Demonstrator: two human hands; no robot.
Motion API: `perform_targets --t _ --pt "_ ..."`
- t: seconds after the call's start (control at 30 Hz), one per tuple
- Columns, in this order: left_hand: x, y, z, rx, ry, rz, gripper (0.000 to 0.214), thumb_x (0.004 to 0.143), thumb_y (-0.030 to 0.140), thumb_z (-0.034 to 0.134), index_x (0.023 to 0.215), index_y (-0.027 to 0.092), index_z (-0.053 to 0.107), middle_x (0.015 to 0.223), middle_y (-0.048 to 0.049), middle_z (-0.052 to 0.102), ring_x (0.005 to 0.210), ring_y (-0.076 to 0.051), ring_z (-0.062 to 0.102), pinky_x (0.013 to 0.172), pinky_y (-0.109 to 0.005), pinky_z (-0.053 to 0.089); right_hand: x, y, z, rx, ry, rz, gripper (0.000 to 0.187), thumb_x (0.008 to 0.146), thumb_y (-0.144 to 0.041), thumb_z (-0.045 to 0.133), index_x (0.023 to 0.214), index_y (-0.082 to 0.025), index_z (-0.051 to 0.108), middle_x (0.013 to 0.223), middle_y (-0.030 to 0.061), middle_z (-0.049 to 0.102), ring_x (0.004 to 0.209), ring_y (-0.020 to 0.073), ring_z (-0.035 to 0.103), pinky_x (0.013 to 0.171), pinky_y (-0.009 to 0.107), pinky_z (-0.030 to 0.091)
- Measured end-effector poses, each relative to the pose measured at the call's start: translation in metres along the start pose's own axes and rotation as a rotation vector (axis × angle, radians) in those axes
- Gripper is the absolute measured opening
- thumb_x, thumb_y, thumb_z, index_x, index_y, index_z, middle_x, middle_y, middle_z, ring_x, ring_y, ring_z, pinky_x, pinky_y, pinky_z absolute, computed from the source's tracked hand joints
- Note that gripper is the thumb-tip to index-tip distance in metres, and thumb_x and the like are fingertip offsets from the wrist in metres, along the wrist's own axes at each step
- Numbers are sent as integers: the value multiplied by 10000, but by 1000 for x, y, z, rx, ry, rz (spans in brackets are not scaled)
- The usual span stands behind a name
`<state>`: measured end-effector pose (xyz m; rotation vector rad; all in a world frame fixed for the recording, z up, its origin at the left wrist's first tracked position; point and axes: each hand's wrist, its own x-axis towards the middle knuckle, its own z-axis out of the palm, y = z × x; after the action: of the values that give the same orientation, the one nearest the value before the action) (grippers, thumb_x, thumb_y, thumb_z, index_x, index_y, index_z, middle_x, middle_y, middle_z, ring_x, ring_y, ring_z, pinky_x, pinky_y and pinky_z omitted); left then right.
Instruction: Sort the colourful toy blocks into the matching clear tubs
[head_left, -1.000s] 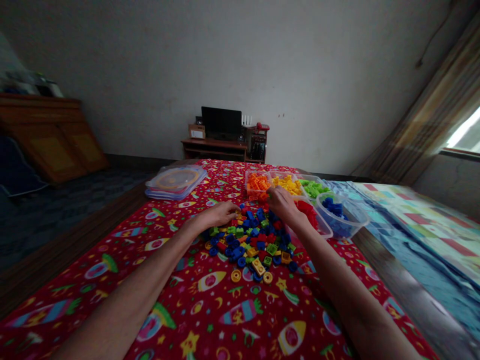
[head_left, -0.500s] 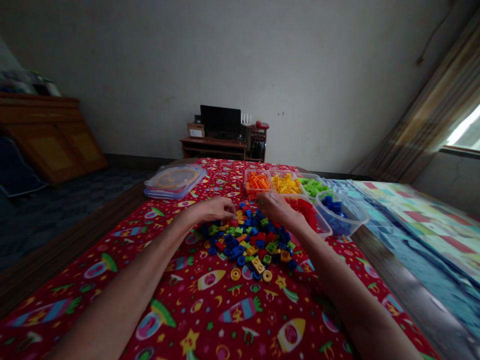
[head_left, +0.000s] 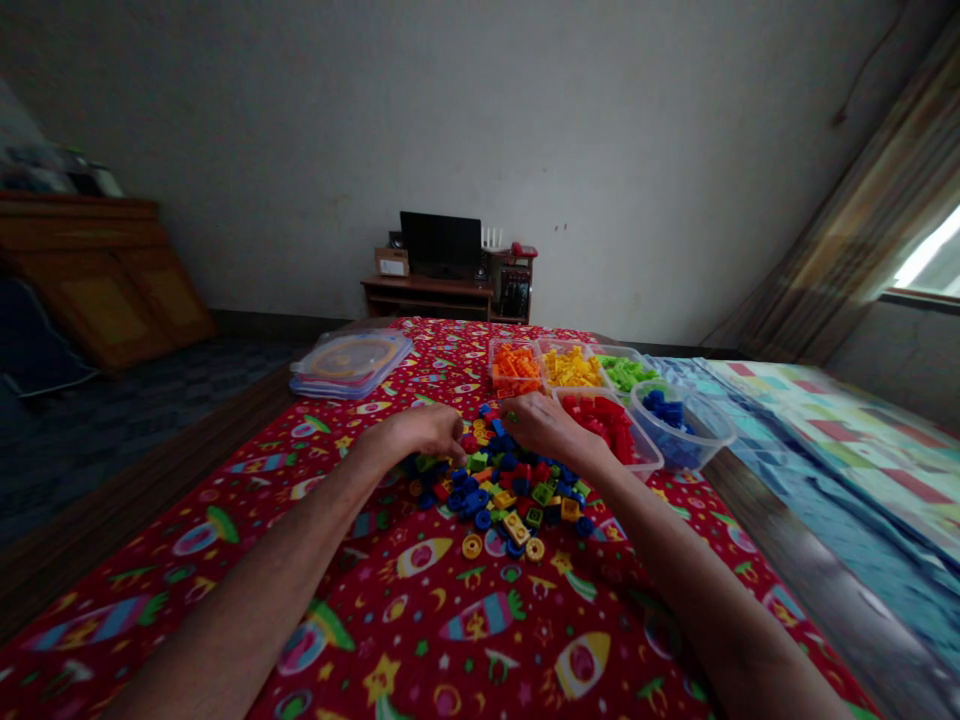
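A heap of small plastic blocks [head_left: 506,490] in blue, red, yellow, green and orange lies on the red patterned cloth [head_left: 465,610]. My left hand [head_left: 420,432] rests curled on the heap's far left side, fingers bent down into the pieces. On the heap's far right side my right hand [head_left: 541,424] lies with its fingers closed over the blocks. Whatever either hand holds is hidden under the fingers. Behind the heap stand clear tubs of sorted blocks: orange [head_left: 514,368], yellow [head_left: 571,367], green [head_left: 628,373], red [head_left: 609,425] and a round blue one [head_left: 679,425].
A stack of clear lids [head_left: 351,362] lies at the cloth's far left. Dark floor drops off to the left, and a second patterned cloth [head_left: 840,450] covers the surface to the right. A low desk with a monitor [head_left: 441,243] stands against the far wall.
My right hand has drawn back from the orange tub toward me and left, down onto the heap. My left hand has shifted slightly nearer and curled tighter over the pieces.
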<state>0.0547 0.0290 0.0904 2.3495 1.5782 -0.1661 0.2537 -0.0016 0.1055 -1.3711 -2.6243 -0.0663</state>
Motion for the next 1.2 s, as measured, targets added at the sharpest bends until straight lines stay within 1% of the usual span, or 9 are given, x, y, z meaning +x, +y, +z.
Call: perform_targets --t 0.13,0.27,0.37,0.47,0.57,0.77,0.97,1.1,1.2 --pt "-7 13 -1 -18 -28 37 123 620 312 660 600 191 665 513 29 600 486 -121 486 445 -221 299 0 -2 2 45 9 -53 241 876 -171 437 884 -135 675 799 99 673 690 142 572 614 242 348" --pt "-4 4 -1 -97 -31 81 134 638 293 608 648 180 681 551 24 615 505 -125 490 452 -220 315 0 -3 3 142 23 -98 223 858 -177 472 927 -147 681 857 94 683 766 151 596 656 235 366" --pt "2 -11 -2 -239 -23 165 212 652 368 605 681 174 686 587 23 616 547 -123 505 488 -203 347 0 0 5 213 56 -126 201 847 -175 507 939 -139 682 860 87 681 775 150 592 660 232 362" --pt "5 -22 -5 -404 36 270 335 697 479 582 773 174 699 713 9 653 656 -137 555 573 -195 395 2 1 6 289 85 -139 249 839 -234 569 1056 -146 653 818 59 664 721 137 564 634 225 348" --pt "4 -23 -7 -475 115 261 450 730 576 541 826 165 696 728 2 642 670 -146 552 577 -203 390 3 0 7 365 83 -176 344 821 -266 611 1154 -179 606 792 27 646 685 120 537 621 212 336" --pt "6 -17 -2 -494 143 244 520 748 631 506 864 163 700 764 1 657 713 -160 562 597 -211 403 0 7 4 330 153 -172 174 861 -173 500 911 -142 664 754 26 631 657 94 504 619 205 319" --pt "24 -37 6 -453 385 195 506 771 573 462 936 146 680 896 -47 698 846 -213 617 728 -264 470 4 55 -5 303 240 77 185 764 -164 546 883 -161 687 747 18 650 659 109 535 619 215 355" --pt "35 -53 17 -417 536 91 437 745 473 465 964 161 678 987 -64 706 896 -228 635 808 -298 487 5 114 -21 178 362 325 235 742 -181 566 939 -150 690 738 35 662 659 135 569 638 243 407" --pt "41 -64 27 -416 555 40 421 726 447 470 958 169 685 1000 -68 713 907 -233 644 813 -307 495 6 166 -33 42 392 490 210 723 -145 568 882 -136 705 759 74 680 734 179 611 705 287 446"
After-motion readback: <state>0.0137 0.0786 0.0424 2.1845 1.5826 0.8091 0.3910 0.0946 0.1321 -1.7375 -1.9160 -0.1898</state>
